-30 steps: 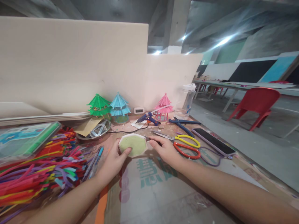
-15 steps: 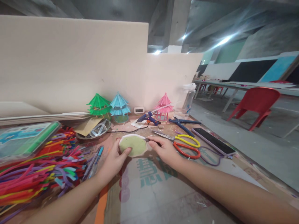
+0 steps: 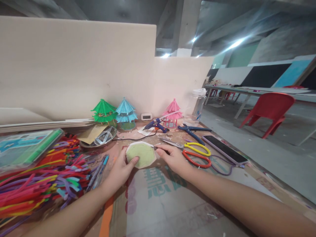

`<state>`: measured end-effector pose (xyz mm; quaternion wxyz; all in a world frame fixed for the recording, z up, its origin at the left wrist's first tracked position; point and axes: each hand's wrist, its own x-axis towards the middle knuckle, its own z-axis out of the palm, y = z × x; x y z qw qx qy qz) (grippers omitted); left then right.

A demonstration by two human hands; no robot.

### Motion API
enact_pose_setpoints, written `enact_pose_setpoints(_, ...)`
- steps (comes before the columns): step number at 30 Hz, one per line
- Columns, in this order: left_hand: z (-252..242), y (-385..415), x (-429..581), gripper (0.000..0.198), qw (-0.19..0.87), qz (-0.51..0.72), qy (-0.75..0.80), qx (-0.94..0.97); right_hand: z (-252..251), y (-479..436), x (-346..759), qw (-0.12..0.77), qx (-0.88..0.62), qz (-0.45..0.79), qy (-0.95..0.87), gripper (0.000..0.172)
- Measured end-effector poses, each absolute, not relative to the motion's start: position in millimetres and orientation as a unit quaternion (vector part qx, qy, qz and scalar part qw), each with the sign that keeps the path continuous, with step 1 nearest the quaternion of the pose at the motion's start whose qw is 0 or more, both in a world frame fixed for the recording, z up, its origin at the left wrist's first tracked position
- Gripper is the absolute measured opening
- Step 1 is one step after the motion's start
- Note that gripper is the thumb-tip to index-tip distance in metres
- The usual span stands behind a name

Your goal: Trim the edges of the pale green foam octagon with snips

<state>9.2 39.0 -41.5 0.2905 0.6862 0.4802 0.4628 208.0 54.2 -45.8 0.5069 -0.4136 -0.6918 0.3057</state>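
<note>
My left hand (image 3: 120, 169) grips a flat octagonal piece (image 3: 141, 154), pale green on top with white edges, thumb pressed on its near side. My right hand (image 3: 172, 158) is closed on a thin dark tool (image 3: 156, 148) whose tip meets the right edge of the octagon. Both hands rest on a printed cardboard sheet (image 3: 158, 197) on the table. Yellow and orange handled scissors (image 3: 195, 153) lie just right of my right hand.
A heap of coloured pipe cleaners (image 3: 41, 177) fills the left. Green (image 3: 105, 112), blue (image 3: 126, 112) and pink (image 3: 172, 113) paper pavilions stand by the back board. A glue gun (image 3: 155, 125), blue pliers (image 3: 192, 131), a phone (image 3: 225, 149) and a bottle (image 3: 198, 105) lie behind. A red chair (image 3: 269, 110) stands at the right.
Hardly anything has moved. The octagon has tilted slightly in my left hand; my right hand stays at its right edge.
</note>
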Motion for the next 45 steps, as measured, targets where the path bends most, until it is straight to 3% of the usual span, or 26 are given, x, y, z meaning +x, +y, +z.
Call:
enact_pose_setpoints(25, -43.8, 42.2, 8.3, 0.038, 0.325, 0.464, 0.474, 0.674, -49.3, 59.8, 207.2, 0.501, -0.405, 0.355, -0.677, 0.035)
enact_pose_setpoints(37, -34.2, 33.0, 12.0, 0.036, 0.243, 0.424, 0.491, 0.721, -46.0, 52.5, 207.0, 0.487, -0.377, 0.375, -0.693, 0.032)
enact_pose_setpoints(45, -40.3, 34.7, 10.4, 0.042, 0.258, 0.406, 0.504, 0.717, -44.9, 54.2, 206.5, 0.485, -0.386, 0.4, -0.675, 0.033)
